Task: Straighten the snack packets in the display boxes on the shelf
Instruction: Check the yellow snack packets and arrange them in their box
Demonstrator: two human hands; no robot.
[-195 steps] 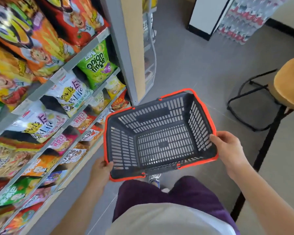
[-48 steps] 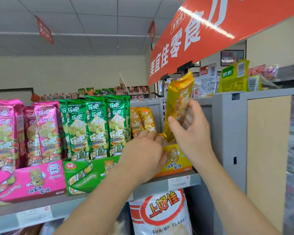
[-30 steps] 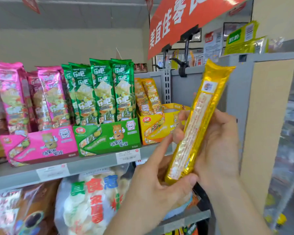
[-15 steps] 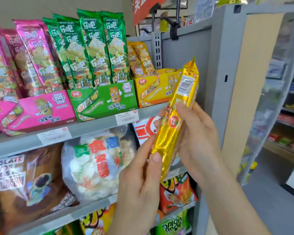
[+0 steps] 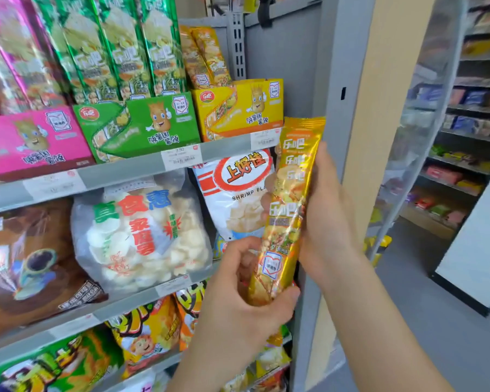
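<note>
The left grip [image 5: 246, 301] is closed round the bottom end of a long gold snack packet [image 5: 290, 205], thumb across the front and fingers curled behind. The right grip [image 5: 330, 222] wraps the packet's middle from behind, palm against its right edge, with fingertips [image 5: 267, 203] showing past its left edge. The packet stands nearly upright, printed face to the camera, in front of the shelf's grey post and outside any box, its top just below and right of the yellow display box [image 5: 238, 108]. Two matching packets [image 5: 205, 59] stand at that box's left side. Green packets [image 5: 111, 49] fill the green display box [image 5: 142, 124] beside it.
</note>
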